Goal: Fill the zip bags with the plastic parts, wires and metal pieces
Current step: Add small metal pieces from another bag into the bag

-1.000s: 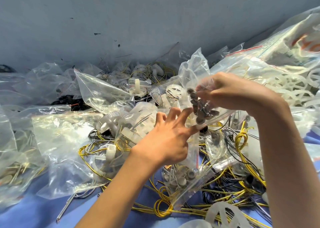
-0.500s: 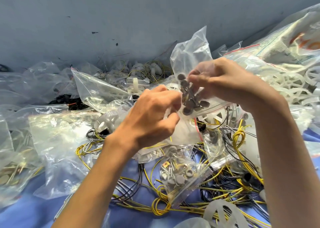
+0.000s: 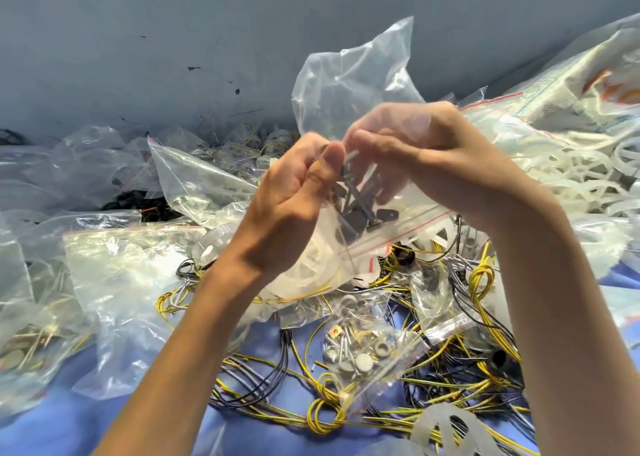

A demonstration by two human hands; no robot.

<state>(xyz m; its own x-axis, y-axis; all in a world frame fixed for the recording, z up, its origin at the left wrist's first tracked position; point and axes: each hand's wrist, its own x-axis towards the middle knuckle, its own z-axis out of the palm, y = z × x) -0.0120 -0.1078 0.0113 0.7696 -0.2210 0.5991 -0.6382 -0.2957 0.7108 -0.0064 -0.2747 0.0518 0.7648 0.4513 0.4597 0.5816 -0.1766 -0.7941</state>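
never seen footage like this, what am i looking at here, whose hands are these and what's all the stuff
There is no machine here: a person works with bare hands, and the single picture comes from a camera worn on their head, looking forward and down.

The left hand and the right hand both pinch a clear zip bag, held up above the pile. Dark metal pieces sit inside it.

Below, on the blue surface, lie tangled yellow wires, a small zip bag with metal bits in it, and many more clear bags. At the right, a large bag holds white plastic parts.

The job is filling bags with such parts.
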